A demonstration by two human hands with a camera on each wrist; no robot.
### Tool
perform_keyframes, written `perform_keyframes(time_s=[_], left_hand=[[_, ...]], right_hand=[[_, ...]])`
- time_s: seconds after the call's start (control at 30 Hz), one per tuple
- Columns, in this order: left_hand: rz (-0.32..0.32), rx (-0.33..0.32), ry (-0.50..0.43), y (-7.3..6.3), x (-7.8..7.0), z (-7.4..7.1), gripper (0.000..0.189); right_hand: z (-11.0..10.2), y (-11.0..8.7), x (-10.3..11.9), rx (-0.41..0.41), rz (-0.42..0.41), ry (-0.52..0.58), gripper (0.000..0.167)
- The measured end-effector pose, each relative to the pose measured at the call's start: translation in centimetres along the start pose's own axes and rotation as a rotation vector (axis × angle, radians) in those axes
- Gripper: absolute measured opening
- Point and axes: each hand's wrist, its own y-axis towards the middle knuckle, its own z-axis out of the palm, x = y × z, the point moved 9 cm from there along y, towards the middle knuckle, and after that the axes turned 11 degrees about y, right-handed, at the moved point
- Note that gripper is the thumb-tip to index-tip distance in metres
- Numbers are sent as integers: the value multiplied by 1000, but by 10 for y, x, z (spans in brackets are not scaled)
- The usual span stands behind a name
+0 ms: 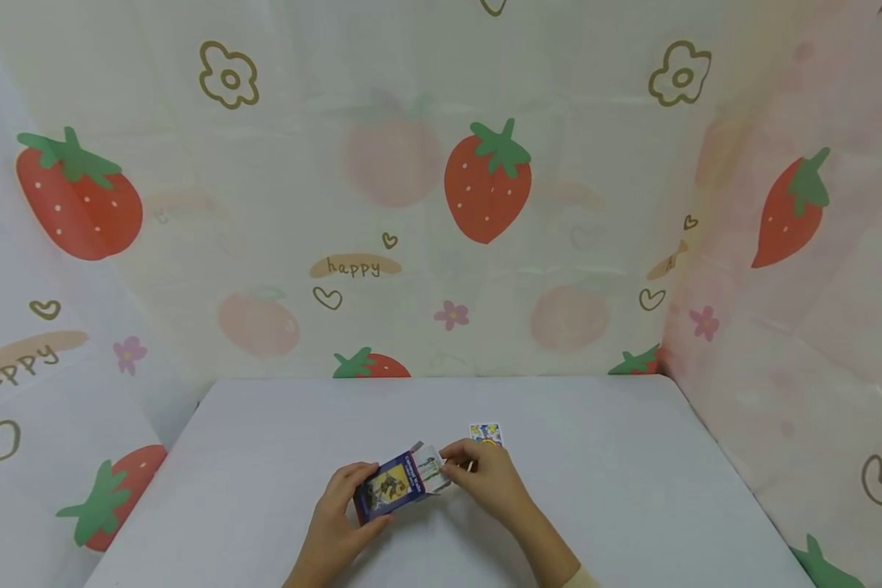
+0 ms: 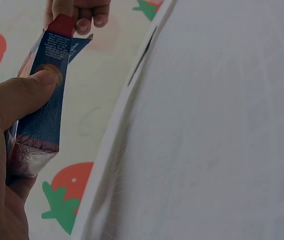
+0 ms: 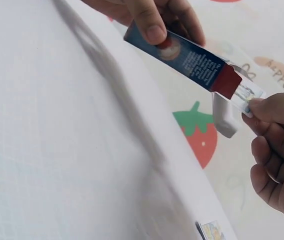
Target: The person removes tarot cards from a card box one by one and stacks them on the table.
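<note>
A dark blue card box [image 1: 388, 487] with a yellow picture on its front is gripped by my left hand [image 1: 334, 508], fingers on one long side and thumb on the other. Its end flaps stand open toward the right. White printed cards [image 1: 429, 468] stick partway out of that end, and my right hand [image 1: 491, 480] pinches their outer edge between thumb and forefinger. In the right wrist view, the cards [image 3: 246, 95] are still partly inside the box [image 3: 189, 62]; how many there are I cannot tell. The left wrist view shows my thumb [image 2: 24, 95] pressed on the box's narrow printed side.
Just beyond my right hand, a colourful blue-and-yellow card [image 1: 486, 431] lies on the white table [image 1: 595, 506], partly hidden by that hand. Cloth walls [image 1: 603, 180] printed with strawberries rise at the back and both sides.
</note>
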Motion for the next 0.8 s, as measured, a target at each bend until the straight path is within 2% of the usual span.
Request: perform_keyframes(time_s=[0.2, 0.43, 0.8], left_hand=[[14, -7, 3, -1, 1, 1, 80], [-28, 5, 8, 0, 2, 1, 83], [-66, 14, 32, 0, 2, -1, 80]], right_hand=[[-8, 1, 0, -21, 5, 10, 14], [-18, 1, 1, -41, 20, 5, 12], [-29, 1, 1, -58, 37, 60, 13]])
